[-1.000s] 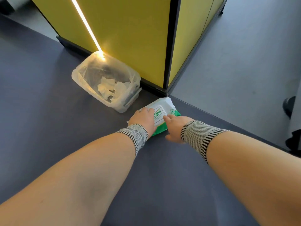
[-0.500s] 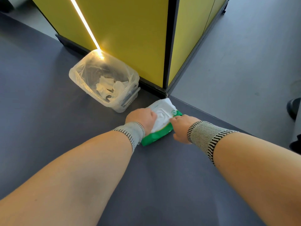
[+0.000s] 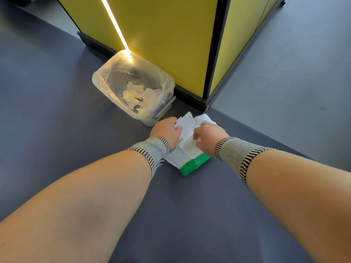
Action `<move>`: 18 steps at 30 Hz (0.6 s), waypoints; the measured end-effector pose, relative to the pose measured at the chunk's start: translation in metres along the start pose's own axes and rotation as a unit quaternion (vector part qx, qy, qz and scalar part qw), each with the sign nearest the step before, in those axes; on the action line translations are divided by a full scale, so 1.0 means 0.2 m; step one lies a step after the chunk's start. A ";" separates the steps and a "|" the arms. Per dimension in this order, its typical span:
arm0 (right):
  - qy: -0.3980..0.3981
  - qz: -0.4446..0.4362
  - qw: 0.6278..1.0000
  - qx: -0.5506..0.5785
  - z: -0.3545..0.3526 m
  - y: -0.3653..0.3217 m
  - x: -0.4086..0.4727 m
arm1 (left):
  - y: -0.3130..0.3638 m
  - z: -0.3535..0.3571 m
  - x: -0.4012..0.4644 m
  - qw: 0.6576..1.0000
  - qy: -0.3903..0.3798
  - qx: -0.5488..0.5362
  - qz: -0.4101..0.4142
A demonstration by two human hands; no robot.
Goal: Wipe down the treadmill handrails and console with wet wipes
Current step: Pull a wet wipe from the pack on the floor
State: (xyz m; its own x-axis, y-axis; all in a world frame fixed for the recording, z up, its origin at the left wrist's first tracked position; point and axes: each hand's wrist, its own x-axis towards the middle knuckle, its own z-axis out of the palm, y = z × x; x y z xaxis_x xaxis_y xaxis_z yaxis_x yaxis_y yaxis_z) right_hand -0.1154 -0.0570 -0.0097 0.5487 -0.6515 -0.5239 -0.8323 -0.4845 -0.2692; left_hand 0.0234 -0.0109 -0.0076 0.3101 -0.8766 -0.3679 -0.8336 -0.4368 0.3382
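A white and green pack of wet wipes (image 3: 190, 158) lies on the dark grey floor in the middle of the head view. Its white plastic lid (image 3: 185, 120) is flipped up at the far end. My left hand (image 3: 167, 130) grips the pack's left side and holds the lid back with the thumb. My right hand (image 3: 208, 135) is over the pack's opening, its fingers curled and pinching at the white wipe there. Both wrists wear grey knitted bands. No treadmill is in view.
A small bin (image 3: 133, 88) lined with a clear bag holds several used wipes, just beyond the pack to the left. A yellow partition (image 3: 171, 44) with a black corner post stands behind it. Lighter grey floor (image 3: 284, 82) spreads to the right.
The pack's lid was closed; now it stands open under my left thumb. My right hand has moved from the pack's right edge onto its opening. The pack has shifted slightly toward me.
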 end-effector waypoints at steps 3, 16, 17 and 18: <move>-0.023 0.012 1.000 -0.009 0.02 0.00 0.01 | -0.02 0.00 -0.01 0.999 0.007 -0.034 0.010; 0.024 0.120 0.947 0.296 -0.01 0.09 0.01 | 0.00 0.06 -0.09 0.944 -0.017 0.233 0.231; 0.023 0.132 0.923 0.360 -0.02 0.10 0.01 | 0.00 0.06 -0.09 0.953 -0.039 0.224 0.201; 0.018 0.144 0.893 0.425 -0.03 0.11 0.01 | 0.00 0.05 -0.08 0.958 -0.053 0.213 0.182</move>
State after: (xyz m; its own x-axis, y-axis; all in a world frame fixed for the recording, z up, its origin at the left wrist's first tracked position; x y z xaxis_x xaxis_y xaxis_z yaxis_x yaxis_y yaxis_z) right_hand -0.1326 -0.0723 -0.0114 0.2915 -0.7036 -0.6481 -0.6893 0.3153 -0.6523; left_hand 0.0142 0.0060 -0.0113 -0.0664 -0.9202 -0.3858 -0.9958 0.0364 0.0846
